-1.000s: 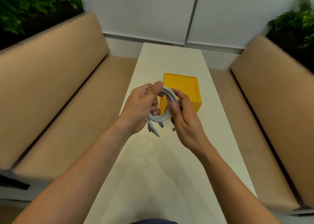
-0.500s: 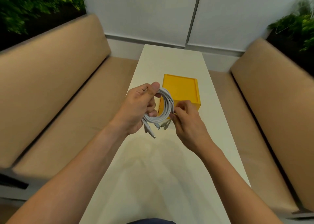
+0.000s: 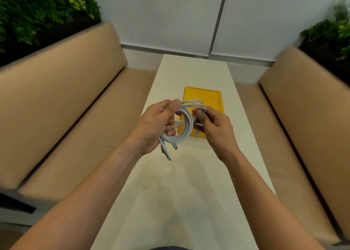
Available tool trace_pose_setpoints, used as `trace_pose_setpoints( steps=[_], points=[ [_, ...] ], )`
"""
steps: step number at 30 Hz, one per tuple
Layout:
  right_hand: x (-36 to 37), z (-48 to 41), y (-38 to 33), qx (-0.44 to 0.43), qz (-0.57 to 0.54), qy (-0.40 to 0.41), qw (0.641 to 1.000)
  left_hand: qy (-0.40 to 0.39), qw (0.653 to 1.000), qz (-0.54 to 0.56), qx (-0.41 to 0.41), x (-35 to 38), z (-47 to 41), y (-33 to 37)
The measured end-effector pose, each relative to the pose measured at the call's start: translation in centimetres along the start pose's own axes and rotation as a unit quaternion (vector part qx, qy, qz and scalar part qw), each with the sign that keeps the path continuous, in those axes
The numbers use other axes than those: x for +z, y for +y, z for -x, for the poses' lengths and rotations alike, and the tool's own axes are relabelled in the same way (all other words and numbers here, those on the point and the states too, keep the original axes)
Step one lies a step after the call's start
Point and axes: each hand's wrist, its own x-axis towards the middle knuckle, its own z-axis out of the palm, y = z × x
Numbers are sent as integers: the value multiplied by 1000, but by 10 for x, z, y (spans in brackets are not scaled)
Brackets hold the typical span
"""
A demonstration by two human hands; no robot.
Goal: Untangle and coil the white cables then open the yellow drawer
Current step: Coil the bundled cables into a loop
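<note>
The white cables (image 3: 186,128) form a loose coil held in the air above the table. My left hand (image 3: 156,125) grips the coil's left side, thumb on top. My right hand (image 3: 213,125) pinches strands at the coil's upper right. Several cable plugs hang loose below my left hand. Behind the coil sits the yellow drawer box (image 3: 206,100) on the table; its front face is partly hidden by the coil and my right hand, and the drawer looks closed.
A long white table (image 3: 191,202) runs away from me toward a white wall. Tan cushioned benches (image 3: 62,107) flank it on both sides. Green plants (image 3: 37,13) stand behind each bench.
My right hand rose from the coil's lower right to its upper right and now pinches strands there. The coil has loosened and spread at the top. My left hand keeps its grip.
</note>
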Motion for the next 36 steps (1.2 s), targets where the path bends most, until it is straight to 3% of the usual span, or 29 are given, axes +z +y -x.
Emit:
trace_pose_setpoints(
  steps=[18, 26, 36],
  points=[
    [-44, -29, -13, -77, -14, -163, 983, -118, 990, -75, -1, -19, -5, 12],
    [-14, -24, -1, -52, -140, -99, 984, -179, 982, -64, -9, -13, -5, 6],
    [7, -5, 8, 17, -275, -69, 959, -175, 981, -84, 17, -9, -3, 5]
  ],
)
